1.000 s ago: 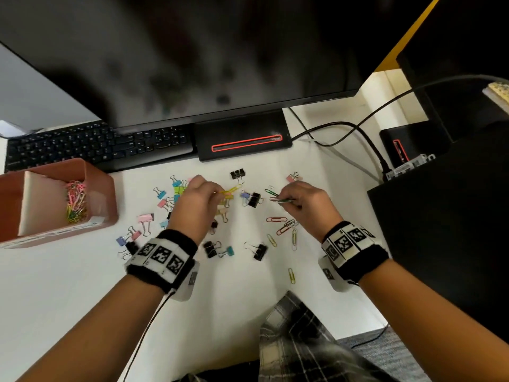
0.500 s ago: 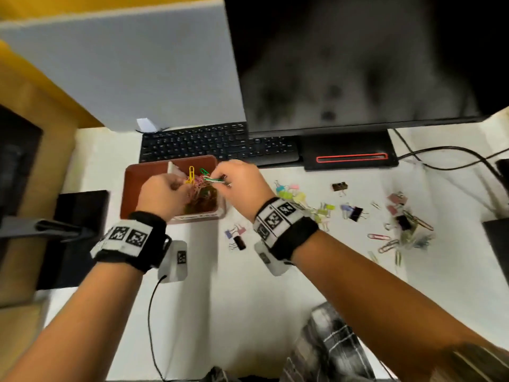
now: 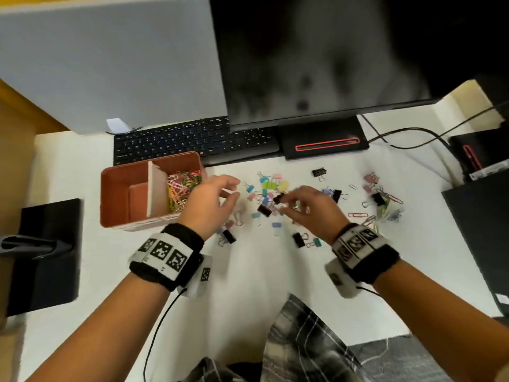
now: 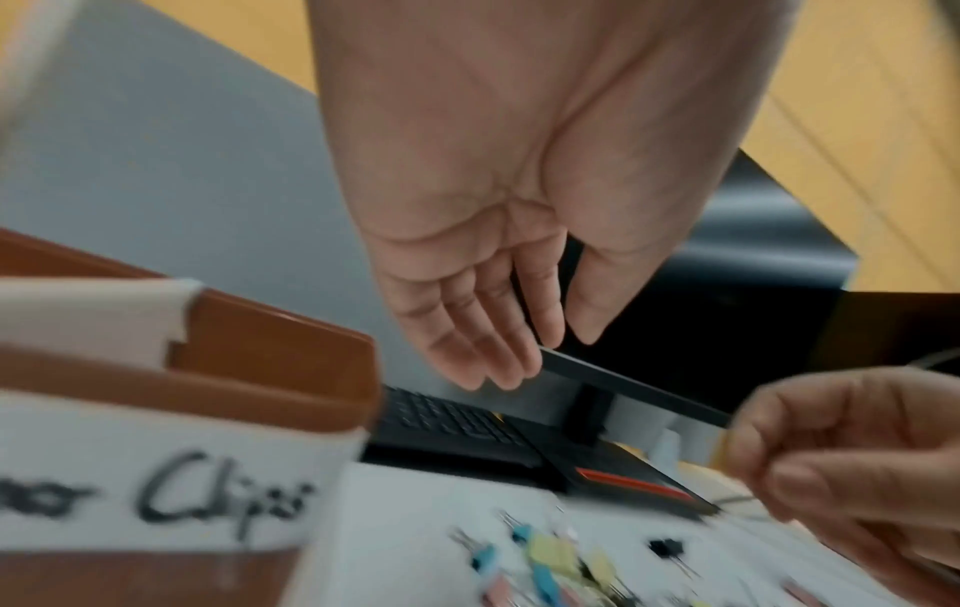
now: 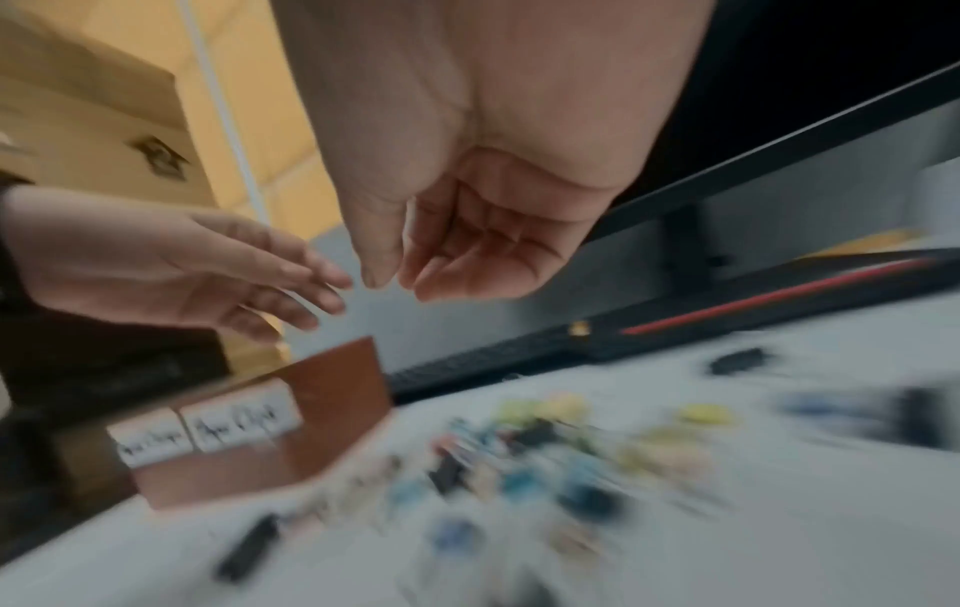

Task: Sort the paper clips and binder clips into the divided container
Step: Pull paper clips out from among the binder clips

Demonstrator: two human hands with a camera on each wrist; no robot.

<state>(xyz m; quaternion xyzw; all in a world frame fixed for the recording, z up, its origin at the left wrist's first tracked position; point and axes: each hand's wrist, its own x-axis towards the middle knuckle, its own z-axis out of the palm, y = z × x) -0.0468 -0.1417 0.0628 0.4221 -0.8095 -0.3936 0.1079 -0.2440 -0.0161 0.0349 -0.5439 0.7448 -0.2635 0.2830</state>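
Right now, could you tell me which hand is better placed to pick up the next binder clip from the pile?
Probably the right hand: it hovers directly over the binder clips, fingers loosely curled and empty. The left hand is open beside the divided container, at the pile's edge.

Brown divided container (image 3: 115,199) on the white counter (image 3: 248,285), its right compartment heaped with coloured paper clips (image 3: 181,188), its left empty; coloured and black binder clips (image 3: 271,188) lie scattered rightward beside loose paper clips (image 3: 358,215).
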